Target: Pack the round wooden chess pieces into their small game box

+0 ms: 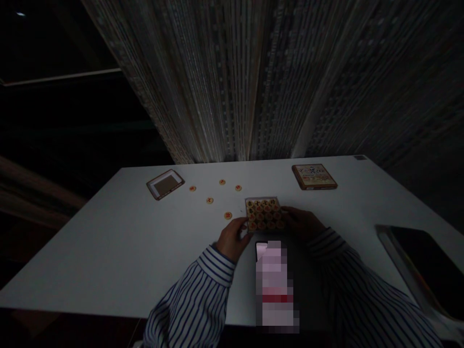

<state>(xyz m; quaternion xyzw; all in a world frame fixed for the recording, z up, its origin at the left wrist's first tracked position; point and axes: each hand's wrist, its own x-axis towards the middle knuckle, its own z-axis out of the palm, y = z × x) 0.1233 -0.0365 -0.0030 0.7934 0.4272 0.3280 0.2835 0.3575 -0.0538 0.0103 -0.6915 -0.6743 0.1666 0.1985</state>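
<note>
Left hand (232, 238) and right hand (303, 222) grasp a tray (261, 197) at centre frame, rows filled; five loose pieces (209, 200) lie outside, to its left

Forearms (197, 295) converging; left hand (232, 239) curled inward, right hand (303, 223) shadowed, probably likewise

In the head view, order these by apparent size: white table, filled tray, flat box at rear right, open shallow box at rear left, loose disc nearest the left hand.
1. White table, largest
2. Filled tray, nearer the camera than both boxes
3. Flat box and open shallow box: too alike to rank
4. Loose disc, smallest
</note>
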